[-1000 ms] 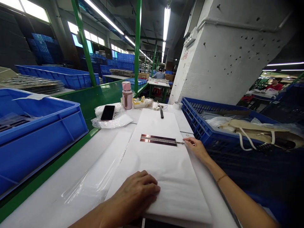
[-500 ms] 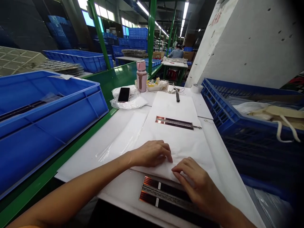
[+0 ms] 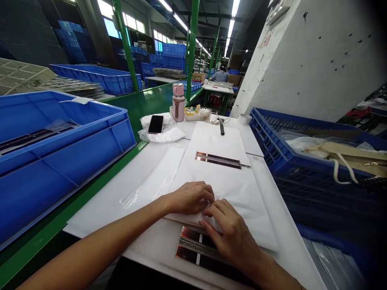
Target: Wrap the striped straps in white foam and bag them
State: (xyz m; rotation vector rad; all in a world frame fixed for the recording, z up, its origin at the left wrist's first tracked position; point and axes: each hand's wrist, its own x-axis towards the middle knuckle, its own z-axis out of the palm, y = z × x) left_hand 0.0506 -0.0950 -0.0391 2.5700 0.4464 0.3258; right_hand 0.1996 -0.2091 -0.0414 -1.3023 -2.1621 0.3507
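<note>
Both hands meet over the white sheets (image 3: 242,217) on the bench. My left hand (image 3: 192,198) rests on the top sheet with its fingers curled down; their tips are partly hidden. Its fingertips are close against those of my right hand (image 3: 231,229), whose fingers are bent in toward the thumb near the sheet's front edge. Whatever they pinch is hidden or too small to make out. Under my right hand lies a dark flat strip with copper-coloured grid ends (image 3: 190,247), partly covered by that hand. A similar, smaller-looking strip (image 3: 222,160) with a thin tip lies farther back on the sheet.
At the back stand a pink bottle (image 3: 178,102), a phone (image 3: 156,124) on clear plastic wrap, a dark-handled tool (image 3: 221,128) and a roll of tape (image 3: 244,119). A blue bin (image 3: 66,157) flanks the left side, a blue crate (image 3: 272,139) the right. A person (image 3: 220,75) sits far off.
My right hand has shifted left until its fingertips meet my left hand's. The left hand stays nearly in place. The view has tilted slightly.
</note>
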